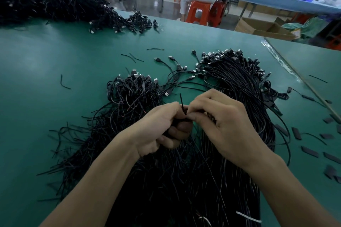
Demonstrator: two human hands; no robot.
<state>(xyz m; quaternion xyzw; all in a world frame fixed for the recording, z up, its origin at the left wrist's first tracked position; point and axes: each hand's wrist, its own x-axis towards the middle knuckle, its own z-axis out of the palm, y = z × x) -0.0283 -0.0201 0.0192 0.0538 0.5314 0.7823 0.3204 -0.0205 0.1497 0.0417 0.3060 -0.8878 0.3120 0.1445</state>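
I see the tie standing almost upright between my left hand and right hand, its lower end pinched by fingers of both.

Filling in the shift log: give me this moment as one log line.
left hand: grips cable bundle | right hand: pinches thin black tie at bundle | under hands: cable piles on green table
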